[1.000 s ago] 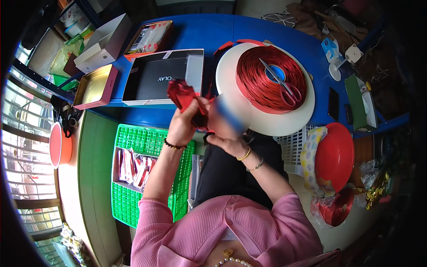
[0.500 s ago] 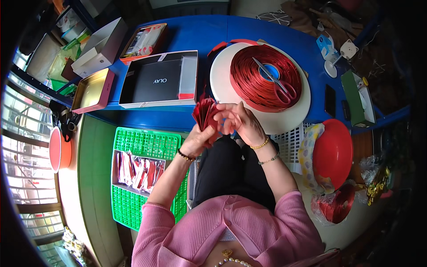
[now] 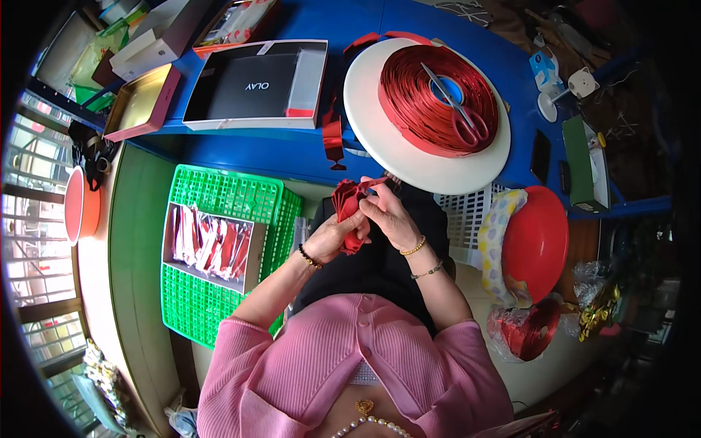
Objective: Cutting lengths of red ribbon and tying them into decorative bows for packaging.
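Observation:
My left hand point(image 3: 330, 238) is closed round a bunch of folded red ribbon point(image 3: 346, 197), its pleats fanned out at the top. Close beside it, my right hand point(image 3: 395, 220) pinches a narrow end of the same red ribbon between thumb and fingers. Both hands are over my lap, just in front of the blue table. A length of shiny red ribbon point(image 3: 332, 135) hangs over the table's edge. Beyond my right hand, a large roll of red ribbon point(image 3: 403, 95) lies on a white round board point(image 3: 365, 139), with scissors point(image 3: 467, 125) on top.
To the left, a green basket point(image 3: 219, 191) bears a box of red and white packets point(image 3: 212, 244). Open boxes point(image 3: 248, 84) stand on the blue table point(image 3: 350, 22). On the right are a red basin point(image 3: 537, 244), a wrapped red roll point(image 3: 531, 328) and a green box point(image 3: 580, 164).
My right hand's fingers, spread beside the bunch before, have closed on a ribbon end. The view has shifted, and the bunch now sits lower against the table, with the hanging ribbon uncovered.

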`<state>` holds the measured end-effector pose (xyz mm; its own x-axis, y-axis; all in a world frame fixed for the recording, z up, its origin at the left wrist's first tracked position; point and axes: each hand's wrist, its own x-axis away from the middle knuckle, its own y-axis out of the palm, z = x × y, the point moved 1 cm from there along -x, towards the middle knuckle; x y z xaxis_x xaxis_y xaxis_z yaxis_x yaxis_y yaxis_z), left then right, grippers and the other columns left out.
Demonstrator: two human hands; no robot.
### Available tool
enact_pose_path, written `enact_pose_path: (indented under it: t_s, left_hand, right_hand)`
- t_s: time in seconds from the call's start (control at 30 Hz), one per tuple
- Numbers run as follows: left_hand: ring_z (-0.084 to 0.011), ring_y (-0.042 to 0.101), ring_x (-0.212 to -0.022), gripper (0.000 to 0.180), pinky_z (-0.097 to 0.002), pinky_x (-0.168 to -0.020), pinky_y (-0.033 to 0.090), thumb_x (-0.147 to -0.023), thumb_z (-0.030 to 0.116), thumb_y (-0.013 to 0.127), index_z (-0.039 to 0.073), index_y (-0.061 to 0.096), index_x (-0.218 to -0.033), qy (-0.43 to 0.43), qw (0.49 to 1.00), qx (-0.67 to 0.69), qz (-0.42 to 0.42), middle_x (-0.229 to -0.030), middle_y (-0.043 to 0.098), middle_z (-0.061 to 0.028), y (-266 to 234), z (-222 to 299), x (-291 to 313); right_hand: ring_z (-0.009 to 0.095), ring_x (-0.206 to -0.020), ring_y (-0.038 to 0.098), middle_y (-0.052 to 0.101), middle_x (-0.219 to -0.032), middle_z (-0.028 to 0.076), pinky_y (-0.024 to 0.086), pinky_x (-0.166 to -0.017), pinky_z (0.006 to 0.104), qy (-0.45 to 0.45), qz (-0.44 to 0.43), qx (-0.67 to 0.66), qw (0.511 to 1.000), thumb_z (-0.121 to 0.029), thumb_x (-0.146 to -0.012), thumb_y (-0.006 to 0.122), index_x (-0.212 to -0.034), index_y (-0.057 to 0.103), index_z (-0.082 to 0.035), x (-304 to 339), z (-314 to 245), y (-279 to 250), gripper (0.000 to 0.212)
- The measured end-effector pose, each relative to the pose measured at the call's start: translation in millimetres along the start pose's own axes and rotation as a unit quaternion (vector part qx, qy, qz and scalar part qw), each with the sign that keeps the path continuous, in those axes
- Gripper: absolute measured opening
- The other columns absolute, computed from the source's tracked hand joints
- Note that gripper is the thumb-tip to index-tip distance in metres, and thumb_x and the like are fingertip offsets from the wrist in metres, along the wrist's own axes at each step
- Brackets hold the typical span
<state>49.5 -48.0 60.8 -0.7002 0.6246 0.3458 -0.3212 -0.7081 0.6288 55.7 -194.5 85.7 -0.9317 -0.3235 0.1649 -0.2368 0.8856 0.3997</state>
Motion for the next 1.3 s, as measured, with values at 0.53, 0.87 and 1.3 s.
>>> enact_pose_path:
  t_s: [0.53, 0.87, 1.3]
  left_hand:
    - [-0.0129, 0.059, -0.080, 0.017, -0.0269, -0.075, 0.049, -0.093, 0.012, 0.048, 0.003, 0.054, -0.107, -0.025, 0.996, 0.061, 0.059, -0.090, 0.061, -0.0044, 3.6, -51.4, 34.0]
    - [-0.0193, 0.061, -0.078, 0.013, -0.0306, -0.076, 0.049, -0.092, 0.009, 0.044, 0.003, 0.053, -0.100, -0.087, 0.990, 0.115, 0.001, -0.087, 0.061, -0.0079, 0.2, -53.9, 44.1]
    - [-0.0235, 0.063, -0.086, 0.020, -0.0345, -0.082, 0.048, -0.092, 0.011, 0.047, 0.002, 0.050, -0.110, -0.078, 0.991, 0.104, -0.007, -0.094, 0.061, -0.0113, -1.5, -35.8, 37.9]
  right_hand:
    - [0.024, -0.091, 0.059, 0.061, -0.102, 0.015, 0.046, -0.080, 0.0341, -0.175, 0.122, 0.457, 0.864, -0.008, -0.081, 0.061, -0.104, 0.058, 0.001, 40.6, 42.2, 14.6, 0.025]
    - [0.035, -0.126, 0.033, 0.042, -0.132, 0.014, 0.030, -0.100, 0.0452, -0.294, 0.000, 0.664, 0.687, -0.016, -0.075, 0.065, -0.108, 0.062, -0.010, 51.2, 4.5, 17.9, 0.034]
    - [0.035, -0.121, 0.040, 0.047, -0.128, 0.016, 0.033, -0.098, 0.0440, -0.358, 0.029, 0.612, 0.705, -0.016, -0.069, 0.071, -0.103, 0.065, -0.011, 42.7, 5.3, 5.9, 0.035]
